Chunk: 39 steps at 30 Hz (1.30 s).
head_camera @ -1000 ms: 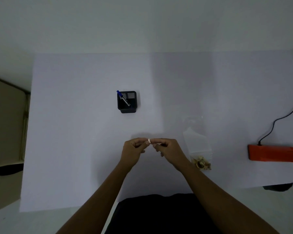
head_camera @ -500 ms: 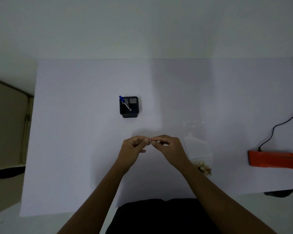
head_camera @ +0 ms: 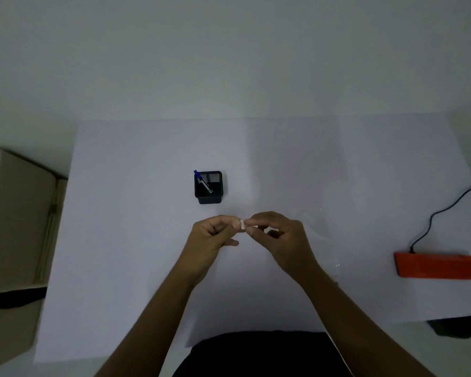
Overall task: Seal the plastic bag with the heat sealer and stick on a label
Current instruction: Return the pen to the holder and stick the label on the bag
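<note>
- White label (head_camera: pixel 242 224), tiny, is pinched between both hands above the table's middle. The left hand (head_camera: pixel 211 236) nips one edge with thumb and forefinger, and the right hand (head_camera: pixel 280 240) nips the other.
- The step looks like peeling the label from its backing; whether it has parted is too small to tell.
- To do it well, hold only the edges so the sticky face stays clean, and pull slowly.
- The clear plastic bag (head_camera: pixel 321 240) lies flat at 3 o'clock of the right hand, just beside it; a smooth stretch would suit the label.
- The orange heat sealer (head_camera: pixel 441 265) rests further out at 3 o'clock, well apart. Whether the bag is sealed cannot be told.
</note>
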### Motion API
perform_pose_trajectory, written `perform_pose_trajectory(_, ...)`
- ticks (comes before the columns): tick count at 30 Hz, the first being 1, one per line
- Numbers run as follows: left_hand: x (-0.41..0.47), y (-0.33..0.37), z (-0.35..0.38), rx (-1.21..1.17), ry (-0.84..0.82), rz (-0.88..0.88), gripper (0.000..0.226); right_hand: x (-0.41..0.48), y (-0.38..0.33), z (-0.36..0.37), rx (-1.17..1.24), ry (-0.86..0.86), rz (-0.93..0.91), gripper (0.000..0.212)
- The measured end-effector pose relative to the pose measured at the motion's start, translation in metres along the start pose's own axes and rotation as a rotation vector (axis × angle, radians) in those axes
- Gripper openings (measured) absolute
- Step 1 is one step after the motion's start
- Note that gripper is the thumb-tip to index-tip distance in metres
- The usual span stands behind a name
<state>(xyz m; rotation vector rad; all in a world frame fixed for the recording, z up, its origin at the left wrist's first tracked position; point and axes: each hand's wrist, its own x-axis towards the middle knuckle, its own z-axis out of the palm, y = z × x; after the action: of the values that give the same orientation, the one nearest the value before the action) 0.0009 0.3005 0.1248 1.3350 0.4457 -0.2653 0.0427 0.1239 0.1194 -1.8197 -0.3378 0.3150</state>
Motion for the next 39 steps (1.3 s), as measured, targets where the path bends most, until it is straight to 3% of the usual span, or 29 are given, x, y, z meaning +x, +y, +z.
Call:
perform_pose_trajectory(15, -0.039, 0.032, 0.012, 0.159, 0.038, 0.188, 0.014, -0.019, -0.041, -0.009, -0.004, 0.032, -0.066, 0.021)
perform_pose_trajectory(28, -0.045, 0.035, 0.021, 0.128, 0.082, 0.175, 0.012, -0.024, -0.042, -0.011, -0.057, 0.046, -0.170, 0.023)
perform_pose_trajectory(39, -0.040, 0.031, 0.019, 0.166, 0.127, 0.153, 0.012, -0.022, -0.038, -0.010, -0.051, 0.036, -0.146, 0.024)
